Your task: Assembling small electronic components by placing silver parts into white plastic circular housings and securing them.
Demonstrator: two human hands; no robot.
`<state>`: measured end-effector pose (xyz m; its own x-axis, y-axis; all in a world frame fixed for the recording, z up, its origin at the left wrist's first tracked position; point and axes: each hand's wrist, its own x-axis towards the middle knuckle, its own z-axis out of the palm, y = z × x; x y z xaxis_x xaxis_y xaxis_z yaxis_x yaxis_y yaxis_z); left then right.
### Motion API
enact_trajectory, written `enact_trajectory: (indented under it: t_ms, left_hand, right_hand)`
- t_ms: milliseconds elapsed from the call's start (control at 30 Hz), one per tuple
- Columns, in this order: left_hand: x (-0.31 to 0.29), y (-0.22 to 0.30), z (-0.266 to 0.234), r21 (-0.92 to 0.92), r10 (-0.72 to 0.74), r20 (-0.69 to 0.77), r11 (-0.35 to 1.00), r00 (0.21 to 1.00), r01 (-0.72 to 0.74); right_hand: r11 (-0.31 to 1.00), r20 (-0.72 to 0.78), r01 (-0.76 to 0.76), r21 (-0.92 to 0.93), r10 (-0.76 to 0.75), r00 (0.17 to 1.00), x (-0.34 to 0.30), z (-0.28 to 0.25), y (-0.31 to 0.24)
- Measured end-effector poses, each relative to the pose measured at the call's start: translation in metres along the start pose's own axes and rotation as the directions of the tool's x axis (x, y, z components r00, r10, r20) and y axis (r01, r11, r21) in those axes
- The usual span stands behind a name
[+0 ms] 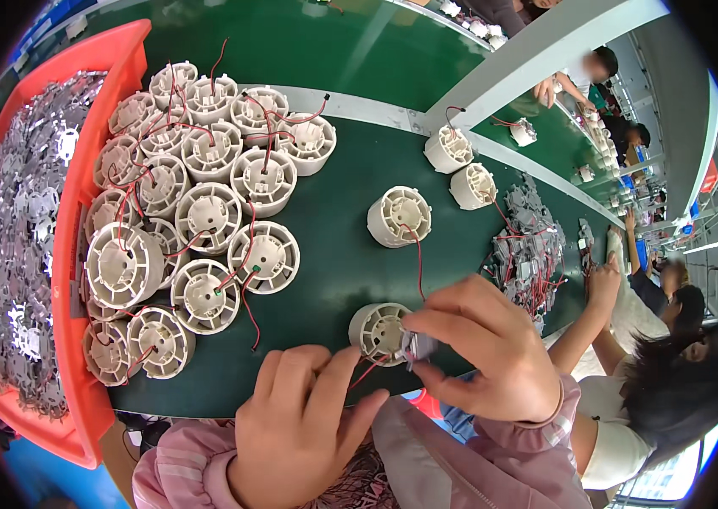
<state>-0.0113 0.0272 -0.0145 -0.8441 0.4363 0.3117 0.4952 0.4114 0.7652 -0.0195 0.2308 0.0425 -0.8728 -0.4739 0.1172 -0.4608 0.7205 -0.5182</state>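
A white round plastic housing (373, 329) stands near the table's front edge, with a red wire coming from it. My right hand (495, 352) is over its right side, thumb and fingers closed on a small grey metal piece (417, 346) at the rim. My left hand (298, 420) is at the housing's lower left, index fingertip against or very near its wall. Its thumb is apart from the index finger, with the red wire passing between; I see nothing gripped there. Another housing (399, 217) stands just beyond, its red wire trailing toward my right hand.
Several wired white housings (210, 218) crowd the left of the green table (333, 246). Beside them stands a red bin (79, 339) of metal plates. On the right lie a heap of grey parts with red wires (529, 246) and two housings (448, 150) by a rail. Co-workers sit at right.
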Motion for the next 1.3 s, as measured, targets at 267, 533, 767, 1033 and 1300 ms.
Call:
enact_trajectory:
  t_ms: [267,533,767,1033,1300]
  left_hand:
    - [0.013,-0.010,0.036,0.169,0.011,-0.044,0.986,0.999,-0.003]
    - [0.017,-0.024,0.035,0.018,0.050,0.025,0.999,0.998,-0.050]
    - [0.020,-0.030,0.028,-0.052,0.089,0.086,0.995,0.992,-0.085]
    - [0.025,-0.027,0.023,-0.063,0.063,0.139,0.997,0.988,-0.055]
    - [0.026,-0.031,0.019,-0.116,0.158,0.135,0.983,0.978,-0.142]
  right_hand:
    - [0.998,0.099,0.049,0.048,-0.053,0.994,0.009,0.006,0.018]
    - [0.996,0.150,0.053,0.067,-0.062,0.987,0.012,0.000,0.020]
    - [0.996,0.163,0.046,0.073,-0.057,0.985,0.012,0.001,0.019]
    - [0.990,0.081,-0.134,0.047,0.130,0.988,0.008,0.012,0.001]
    - [0.879,0.013,-0.200,0.432,0.215,0.976,-0.011,0.020,0.026]
